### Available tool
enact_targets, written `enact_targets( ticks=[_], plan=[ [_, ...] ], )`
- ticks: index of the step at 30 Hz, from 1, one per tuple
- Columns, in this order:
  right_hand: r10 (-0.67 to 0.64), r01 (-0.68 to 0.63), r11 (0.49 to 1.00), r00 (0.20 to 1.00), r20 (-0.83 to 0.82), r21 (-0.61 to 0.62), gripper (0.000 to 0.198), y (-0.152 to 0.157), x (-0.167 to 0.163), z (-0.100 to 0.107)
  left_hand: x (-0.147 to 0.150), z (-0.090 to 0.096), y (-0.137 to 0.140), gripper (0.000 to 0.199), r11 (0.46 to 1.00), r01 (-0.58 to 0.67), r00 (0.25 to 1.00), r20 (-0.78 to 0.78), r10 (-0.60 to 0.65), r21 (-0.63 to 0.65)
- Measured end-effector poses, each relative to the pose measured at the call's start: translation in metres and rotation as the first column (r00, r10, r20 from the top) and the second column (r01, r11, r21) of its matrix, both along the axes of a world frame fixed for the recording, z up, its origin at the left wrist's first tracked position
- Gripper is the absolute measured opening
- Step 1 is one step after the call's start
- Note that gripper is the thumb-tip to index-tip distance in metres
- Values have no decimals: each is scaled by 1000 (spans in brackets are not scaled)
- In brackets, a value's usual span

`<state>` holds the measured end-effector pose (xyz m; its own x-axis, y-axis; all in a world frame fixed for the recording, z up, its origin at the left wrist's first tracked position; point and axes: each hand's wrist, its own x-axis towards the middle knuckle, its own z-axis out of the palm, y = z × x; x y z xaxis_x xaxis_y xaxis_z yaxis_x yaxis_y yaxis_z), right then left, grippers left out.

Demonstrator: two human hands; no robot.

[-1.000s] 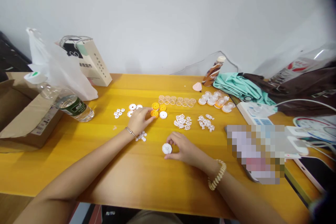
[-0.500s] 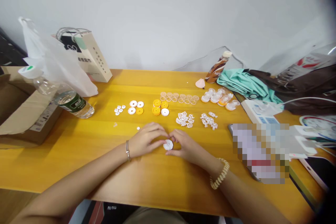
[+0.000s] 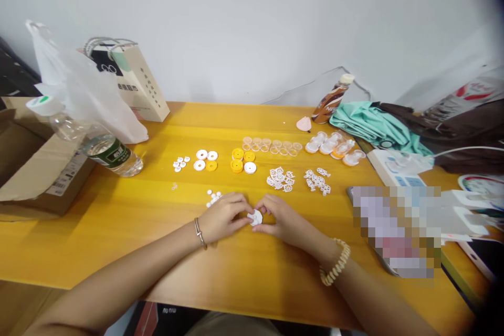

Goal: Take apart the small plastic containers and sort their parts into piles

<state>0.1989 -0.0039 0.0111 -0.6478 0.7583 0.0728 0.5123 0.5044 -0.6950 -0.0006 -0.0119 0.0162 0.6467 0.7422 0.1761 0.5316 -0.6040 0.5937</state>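
Observation:
Between my hands is a small white plastic disc point(image 3: 257, 218), just above or on the table; I cannot tell which. My right hand point(image 3: 280, 219) pinches its right side with thumb and curled fingers. At the disc's left edge, the thumb and forefinger of my left hand point(image 3: 225, 216) close on it; any smaller part in that pinch is too small to make out. Small white caps point(image 3: 214, 199) lie beside my left fingers, partly hidden. Past my hands are white and yellow rings point(image 3: 200, 165), stacked yellow and white wheels point(image 3: 237, 166) and white openwork pieces point(image 3: 276, 178).
Clear round cups point(image 3: 276, 148) and lidded orange-based pieces point(image 3: 333, 146) sit farther back. A water bottle point(image 3: 114, 155) and cardboard box point(image 3: 47, 168) stand left. At right are a phone point(image 3: 388, 260), a power strip point(image 3: 394, 168), green cloth point(image 3: 366, 123) and a drink bottle point(image 3: 331, 100).
My left hand has shifted slightly right and down, its fingertips closing at the disc's left edge. More small white caps now show beside it. The view has shifted a little.

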Motion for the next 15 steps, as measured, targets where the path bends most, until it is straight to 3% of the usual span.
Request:
enact_targets(
  ticks=[9, 15],
  plan=[
    [38, -38, 998, 999, 6, 53, 15, -1, 1, -3, 4, -2, -4, 6, 987, -99, 995, 14, 101, -125],
    [32, -33, 998, 999, 14, 56, 17, -1, 1, -1, 8, -6, -9, 3, 985, -113, 990, 66, 123, -131]
  ],
)
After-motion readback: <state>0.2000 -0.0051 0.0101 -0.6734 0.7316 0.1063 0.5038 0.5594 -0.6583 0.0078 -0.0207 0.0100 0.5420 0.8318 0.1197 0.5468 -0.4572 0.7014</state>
